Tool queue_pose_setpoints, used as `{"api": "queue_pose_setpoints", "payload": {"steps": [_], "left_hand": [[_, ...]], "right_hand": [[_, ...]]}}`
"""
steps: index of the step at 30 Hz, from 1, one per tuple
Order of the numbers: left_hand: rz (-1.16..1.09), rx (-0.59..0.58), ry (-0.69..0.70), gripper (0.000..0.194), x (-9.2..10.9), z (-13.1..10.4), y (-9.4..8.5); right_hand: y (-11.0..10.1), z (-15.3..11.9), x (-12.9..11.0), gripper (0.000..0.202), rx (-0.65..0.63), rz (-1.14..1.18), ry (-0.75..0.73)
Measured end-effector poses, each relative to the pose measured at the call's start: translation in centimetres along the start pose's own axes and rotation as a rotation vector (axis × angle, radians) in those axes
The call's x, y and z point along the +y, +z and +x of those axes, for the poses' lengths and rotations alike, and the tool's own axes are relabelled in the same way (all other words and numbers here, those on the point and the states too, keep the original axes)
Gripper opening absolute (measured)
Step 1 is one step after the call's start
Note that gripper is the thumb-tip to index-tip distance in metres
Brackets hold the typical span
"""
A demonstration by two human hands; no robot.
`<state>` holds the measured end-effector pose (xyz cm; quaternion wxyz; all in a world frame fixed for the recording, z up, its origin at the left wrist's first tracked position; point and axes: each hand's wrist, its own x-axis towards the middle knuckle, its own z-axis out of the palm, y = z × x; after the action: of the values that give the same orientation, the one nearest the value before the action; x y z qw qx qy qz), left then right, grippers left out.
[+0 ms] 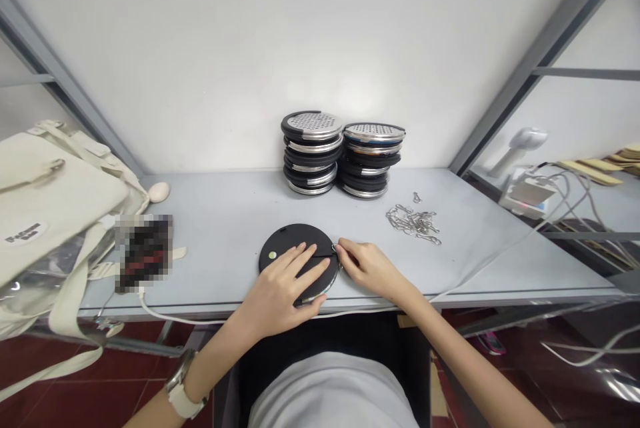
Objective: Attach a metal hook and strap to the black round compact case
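Observation:
A round black disc (283, 239) with a silvery rim and a small green-and-white sticker lies near the front edge of the grey table (215, 248). My left hand (291, 281) rests on it palm down, fingers spread. At the disc's right edge, my right hand (363, 267) pinches a small metal clip (335, 247), mostly covered by the fingertips. A loose heap of metal clips (413, 220) lies to the right. Behind the disc stand two stacks of similar round pieces, a left stack (313, 153) and a right stack (373, 160), with perforated metal faces on top.
A cream bag (55, 208) takes up the left end, beside a pixelated item (145, 253) and an egg-shaped object (159, 192). A white cable (480, 268) runs along the front edge. On the right shelf are a white scanner (520, 148) and cables.

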<state>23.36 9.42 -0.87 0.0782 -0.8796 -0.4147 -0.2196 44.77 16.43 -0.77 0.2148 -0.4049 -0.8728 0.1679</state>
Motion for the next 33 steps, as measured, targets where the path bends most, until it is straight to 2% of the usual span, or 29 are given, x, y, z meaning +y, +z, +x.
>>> {"api": "queue_pose_setpoints", "payload": {"steps": [8,14,20,33], "left_hand": [[0.084,0.062,-0.068,0.049,2.1,-0.1,0.8],[0.111,0.111,-0.062,0.049,1.8,-0.1,1.1],[0.116,0.124,-0.064,0.049,1.4,0.0,1.2],[0.121,0.126,-0.061,0.049,1.3,-0.1,1.3]], "right_hand": [[0.1,0.0,0.3,0.027,-0.007,-0.004,-0.006],[0.2,0.0,0.3,0.023,0.016,0.057,-0.003],[0.2,-0.1,0.3,0.008,0.014,0.17,0.004],[0.2,0.1,0.3,0.021,0.004,0.026,0.002]]}}
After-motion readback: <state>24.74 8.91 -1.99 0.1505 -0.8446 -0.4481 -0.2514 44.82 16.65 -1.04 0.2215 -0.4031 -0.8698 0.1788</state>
